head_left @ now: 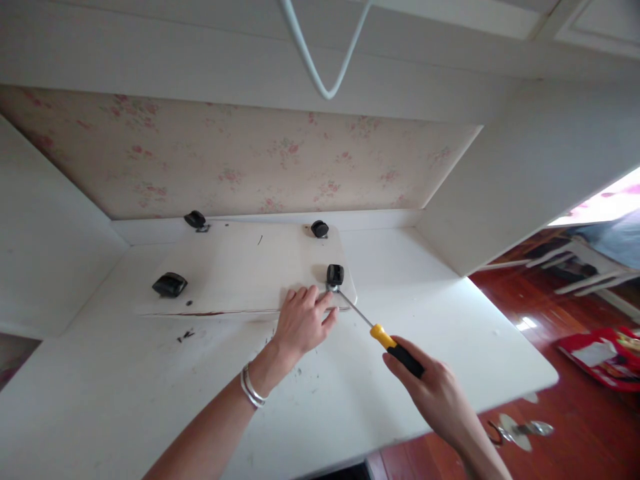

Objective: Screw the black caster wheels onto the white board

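A white board (260,267) with rounded corners lies flat, and black casters stick up from it. My right hand (430,390) grips a screwdriver (385,337) by its yellow and black handle. The shaft slants up and left, and its tip meets the base of the front right caster (335,275). My left hand (303,320) rests on the board's front edge, fingers stretched out, with the fingertips beside that caster's base. Farther back stands another caster (320,229). Two more casters, one at the back (195,219) and one in front (170,285), are at the left end.
Under the board is a white desktop (410,320), with small dark screws (186,335) near its left part. White side panels and a floral back wall (280,160) enclose it. A white wire loop (327,80) hangs above. On the red floor lies a red bag-like item (600,357).
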Available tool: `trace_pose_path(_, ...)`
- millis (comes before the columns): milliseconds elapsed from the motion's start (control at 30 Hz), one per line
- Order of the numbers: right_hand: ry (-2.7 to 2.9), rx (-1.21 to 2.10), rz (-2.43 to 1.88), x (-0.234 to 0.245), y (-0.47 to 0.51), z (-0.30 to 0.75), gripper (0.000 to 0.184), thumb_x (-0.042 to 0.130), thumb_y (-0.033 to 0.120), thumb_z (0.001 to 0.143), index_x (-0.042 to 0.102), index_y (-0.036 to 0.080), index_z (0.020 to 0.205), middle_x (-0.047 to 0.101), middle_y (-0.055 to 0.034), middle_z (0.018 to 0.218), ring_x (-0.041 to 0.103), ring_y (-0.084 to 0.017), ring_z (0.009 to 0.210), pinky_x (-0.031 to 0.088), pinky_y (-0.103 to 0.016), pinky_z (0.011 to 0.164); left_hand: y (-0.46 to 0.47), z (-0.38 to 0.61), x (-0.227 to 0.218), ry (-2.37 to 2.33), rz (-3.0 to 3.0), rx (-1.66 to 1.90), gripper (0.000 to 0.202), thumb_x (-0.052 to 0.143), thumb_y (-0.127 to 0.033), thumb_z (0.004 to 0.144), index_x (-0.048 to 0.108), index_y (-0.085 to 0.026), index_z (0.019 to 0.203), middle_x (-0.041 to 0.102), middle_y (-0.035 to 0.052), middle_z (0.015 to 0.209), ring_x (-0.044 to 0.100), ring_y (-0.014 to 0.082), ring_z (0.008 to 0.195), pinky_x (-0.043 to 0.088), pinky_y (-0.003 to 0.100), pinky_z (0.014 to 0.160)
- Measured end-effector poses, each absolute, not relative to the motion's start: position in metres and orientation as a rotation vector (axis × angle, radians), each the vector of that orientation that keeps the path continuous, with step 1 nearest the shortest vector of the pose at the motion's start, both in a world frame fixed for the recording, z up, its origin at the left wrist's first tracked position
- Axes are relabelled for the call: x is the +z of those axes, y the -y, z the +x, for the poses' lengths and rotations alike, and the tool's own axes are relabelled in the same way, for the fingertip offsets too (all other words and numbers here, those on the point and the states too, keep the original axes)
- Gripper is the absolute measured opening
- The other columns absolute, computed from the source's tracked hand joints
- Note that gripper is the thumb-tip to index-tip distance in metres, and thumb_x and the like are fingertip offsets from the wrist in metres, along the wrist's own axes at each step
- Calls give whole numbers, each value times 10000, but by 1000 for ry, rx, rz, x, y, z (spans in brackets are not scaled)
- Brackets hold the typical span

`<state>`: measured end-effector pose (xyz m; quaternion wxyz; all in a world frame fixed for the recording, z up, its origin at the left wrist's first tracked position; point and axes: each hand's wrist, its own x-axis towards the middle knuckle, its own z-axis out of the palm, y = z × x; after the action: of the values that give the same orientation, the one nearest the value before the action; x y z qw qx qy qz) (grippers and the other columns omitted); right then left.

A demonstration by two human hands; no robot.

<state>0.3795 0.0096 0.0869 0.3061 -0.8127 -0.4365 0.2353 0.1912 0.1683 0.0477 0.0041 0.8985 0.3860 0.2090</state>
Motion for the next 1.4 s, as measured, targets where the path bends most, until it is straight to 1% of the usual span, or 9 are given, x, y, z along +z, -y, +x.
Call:
trace_pose_path(167, 1155, 605, -2162, 88, -7, 383, 515, 598, 635, 789, 754, 232, 1069, 631, 7, 610, 542, -172, 557, 395, -273, 520, -168, 190, 47, -1184, 2818, 680, 346, 505, -411, 966, 670, -254, 1227, 629, 65, 936, 572, 233, 867, 362, 412, 796)
trace_pose_path(367, 1026, 572, -2206, 91, 2, 383, 547, 608, 664, 766, 752, 239, 1077, 589, 26, 576, 522, -166, 541, 427, -270, 542, -148, 172, 50, -1114, 2802, 773, 336, 473, -390, 987, 686, -249, 1204, 633, 53, 879, 576, 200, 811, 354, 399, 766)
trace_pose_path(533, 1060, 600, -2149, 91, 4, 376, 536, 621, 658, 763, 762, 237, 1062, 665, 3, 660, 559, -178, 585, 437, -274, 558, -129, 144, 46, -1199, 2722, 810, 305, 515, -385, 967, 711, -245, 1154, 622, 46, 829, 575, 193, 786, 366, 389, 763)
trace_pose_path(667, 1110, 599, -2136, 92, -2, 374, 519, 628, 650, 762, 763, 243, 1054, 663, -4, 637, 559, -182, 564, 438, -281, 554, -127, 133, 46, -1273, 2680, 819, 300, 515, -376, 968, 716, -233, 1138, 618, 45, 827, 580, 196, 796, 369, 387, 758)
trace_pose_path(900, 1145, 586, -2146, 88, -6, 372, 520, 605, 646, 785, 752, 234, 1067, 667, -7, 662, 573, -185, 596, 435, -282, 579, -157, 161, 66, -1219, 2739, 693, 328, 500, -408, 970, 679, -241, 1190, 639, 60, 960, 559, 232, 902, 380, 417, 809)
trace_pose_path(1000, 1115, 578, -2164, 84, -9, 375, 542, 590, 647, 798, 745, 225, 1100, 672, -5, 662, 585, -189, 607, 438, -274, 572, -180, 173, 70, -1191, 2747, 657, 288, 537, -414, 950, 708, -246, 1110, 634, 64, 966, 548, 239, 920, 392, 416, 820)
trace_pose_path(1133, 1143, 642, -2155, 78, -20, 383, 570, 580, 641, 814, 724, 205, 1152, 695, -22, 717, 596, -193, 626, 451, -273, 577, -204, 180, 69, -1148, 2784, 576, 237, 576, -417, 923, 739, -272, 1017, 625, 66, 960, 538, 245, 916, 404, 414, 822)
trace_pose_path(1267, 1200, 695, -2136, 73, -34, 389, 547, 583, 624, 823, 718, 218, 1163, 693, -16, 716, 592, -183, 608, 449, -267, 561, -208, 182, 66, -1099, 2805, 521, 233, 576, -403, 921, 739, -294, 1046, 616, 68, 938, 532, 242, 908, 402, 410, 815)
trace_pose_path(1400, 1219, 716, -2132, 70, -40, 389, 530, 574, 611, 834, 716, 224, 1167, 695, -16, 707, 602, -182, 605, 419, -257, 506, -206, 184, 64, -1110, 2817, 500, 251, 552, -389, 934, 729, -299, 1087, 617, 73, 945, 529, 247, 904, 385, 415, 804)
